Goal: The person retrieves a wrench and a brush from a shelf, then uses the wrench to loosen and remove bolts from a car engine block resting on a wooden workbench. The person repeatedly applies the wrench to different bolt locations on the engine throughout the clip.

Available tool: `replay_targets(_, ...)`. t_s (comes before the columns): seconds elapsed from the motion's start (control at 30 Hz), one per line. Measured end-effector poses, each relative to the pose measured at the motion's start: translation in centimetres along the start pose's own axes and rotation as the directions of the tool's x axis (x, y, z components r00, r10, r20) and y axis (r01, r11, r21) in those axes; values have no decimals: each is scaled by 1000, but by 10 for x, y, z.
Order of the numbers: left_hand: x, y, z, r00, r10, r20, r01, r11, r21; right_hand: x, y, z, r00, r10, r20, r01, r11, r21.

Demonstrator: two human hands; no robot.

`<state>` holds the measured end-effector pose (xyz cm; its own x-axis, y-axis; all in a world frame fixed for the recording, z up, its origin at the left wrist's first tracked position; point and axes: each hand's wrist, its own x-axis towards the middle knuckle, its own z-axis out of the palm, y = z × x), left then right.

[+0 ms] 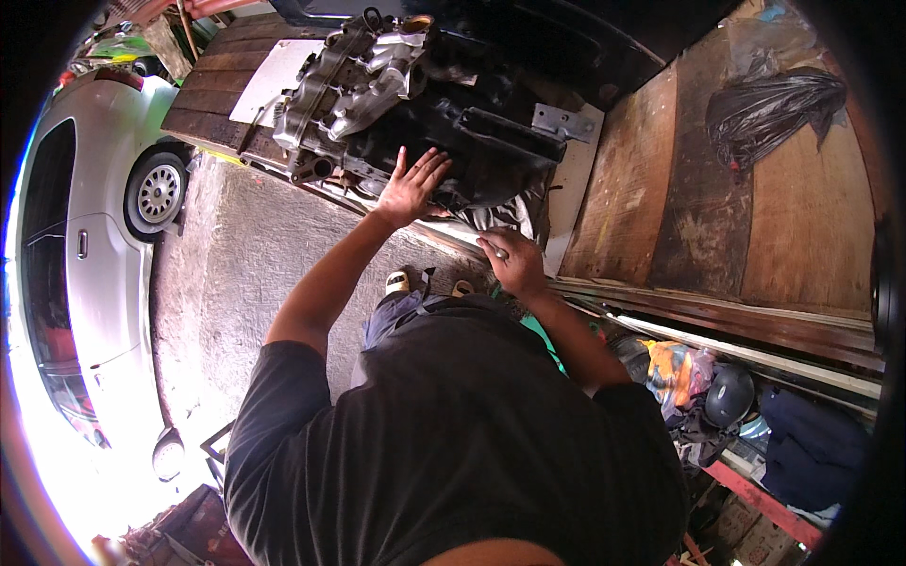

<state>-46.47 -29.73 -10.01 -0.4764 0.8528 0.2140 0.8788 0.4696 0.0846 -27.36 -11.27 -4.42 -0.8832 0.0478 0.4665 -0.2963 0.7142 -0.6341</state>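
- Pale marks show on a reddish-brown bundle (203, 528), far below and to the left of the left hand; from here they are too small for me to read.
- The engine (392, 137) lies right at the left hand and stretches beyond it: its silver casting (363, 80) is up and to the left of those fingers, its black section under them and onward to the right.
- I have the left hand (415, 189) flat and unclenched, fingers spread against the black section, gripping nothing that I can see.
- I see the right hand (514, 262) just below the engine's near edge, fingers curled around what looks like a slim metal tool (500, 252), mostly hidden from me.
- Up and to the right of the right hand, a black plastic bag (774, 108) slumps on wooden boards (802, 217); I cannot tell its contents.
- Below and to the right of the right hand, an orange-and-yellow plastic bag (668, 370) sits near a dark helmet (729, 394); what it holds I cannot make out.
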Motion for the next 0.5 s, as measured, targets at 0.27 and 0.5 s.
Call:
replay_targets(0.27,-3,-32,-49,988,115,102,-104,989,-105,40,-10,-11,987,-102,128,116,988,-104)
replay_targets(0.5,-30,-106,-133,993,-58,-103,17,932,-362,86,-22,-1,976,-22,218,35,998,-56)
